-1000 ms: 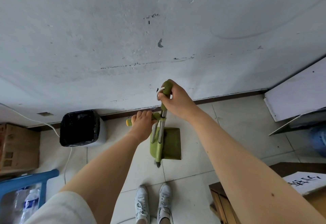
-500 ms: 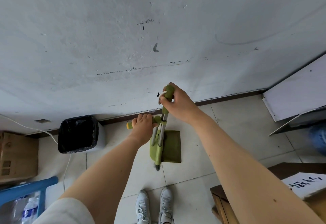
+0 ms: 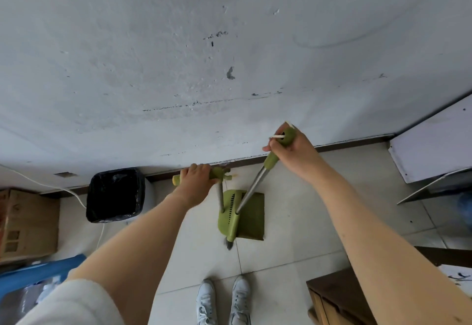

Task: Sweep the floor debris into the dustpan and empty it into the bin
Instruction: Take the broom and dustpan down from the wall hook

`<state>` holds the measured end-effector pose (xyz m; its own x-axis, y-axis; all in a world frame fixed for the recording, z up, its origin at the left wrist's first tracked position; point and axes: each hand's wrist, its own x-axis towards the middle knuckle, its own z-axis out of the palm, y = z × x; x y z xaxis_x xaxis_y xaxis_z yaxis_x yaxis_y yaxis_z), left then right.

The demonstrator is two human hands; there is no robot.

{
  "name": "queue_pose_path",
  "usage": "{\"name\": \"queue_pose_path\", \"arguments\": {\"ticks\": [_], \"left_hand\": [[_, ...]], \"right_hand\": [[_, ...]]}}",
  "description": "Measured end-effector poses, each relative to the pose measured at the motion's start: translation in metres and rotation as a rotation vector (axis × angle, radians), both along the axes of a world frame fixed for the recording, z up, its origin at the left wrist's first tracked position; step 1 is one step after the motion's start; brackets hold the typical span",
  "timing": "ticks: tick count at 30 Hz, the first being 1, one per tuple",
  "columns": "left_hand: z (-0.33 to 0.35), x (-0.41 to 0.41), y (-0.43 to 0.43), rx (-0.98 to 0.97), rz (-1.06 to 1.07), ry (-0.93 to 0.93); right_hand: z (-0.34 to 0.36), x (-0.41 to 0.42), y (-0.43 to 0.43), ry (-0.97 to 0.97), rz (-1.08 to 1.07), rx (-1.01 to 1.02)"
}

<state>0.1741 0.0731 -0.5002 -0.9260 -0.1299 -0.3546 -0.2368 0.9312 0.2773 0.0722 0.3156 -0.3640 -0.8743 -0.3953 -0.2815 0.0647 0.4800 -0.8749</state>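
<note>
A green dustpan [image 3: 251, 218] stands on the tiled floor near the wall's base, with a green broom head [image 3: 228, 218] and its grey bristles against its left side. Two metal poles rise from them. My left hand [image 3: 195, 180] grips the green dustpan handle [image 3: 217, 172] on the left pole. My right hand [image 3: 290, 149] grips the green top of the broom handle [image 3: 270, 159], whose pole leans to the right. A black-lined bin [image 3: 115, 194] stands to the left against the wall. I can make out no debris on the floor.
A cardboard box [image 3: 28, 225] and a blue crate [image 3: 38, 273] with a water bottle sit at the left. A white cable [image 3: 76, 195] runs behind the bin. Wooden furniture [image 3: 339, 296] fills the lower right, a white board [image 3: 434, 151] leans at the right. My white shoes [image 3: 222, 301] stand below the dustpan.
My right hand has moved up and to the right, tilting its pole away from the other one; earlier the two poles stood side by side. My left hand keeps its grip.
</note>
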Motion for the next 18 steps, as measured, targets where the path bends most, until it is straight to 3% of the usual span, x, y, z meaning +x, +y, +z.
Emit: {"name": "queue_pose_path", "arguments": {"ticks": [6,10,12,15,18], "left_hand": [[0.019,-0.008,0.018,-0.056,-0.081,-0.086],[0.033,-0.011,0.035,-0.144,-0.176,-0.16],[0.039,-0.013,0.045,-0.135,-0.271,-0.14],[0.054,-0.022,0.069,-0.047,-0.375,-0.115],[0.072,-0.037,0.087,0.018,-0.42,-0.116]], "right_hand": [[-0.001,0.006,-0.005,0.084,0.061,0.161],[0.003,0.016,-0.001,0.135,-0.101,0.327],[0.016,0.019,0.002,-0.004,-0.173,0.392],[0.046,0.017,0.006,-0.402,-0.188,0.217],[0.078,0.019,0.017,-0.485,-0.133,0.244]]}}
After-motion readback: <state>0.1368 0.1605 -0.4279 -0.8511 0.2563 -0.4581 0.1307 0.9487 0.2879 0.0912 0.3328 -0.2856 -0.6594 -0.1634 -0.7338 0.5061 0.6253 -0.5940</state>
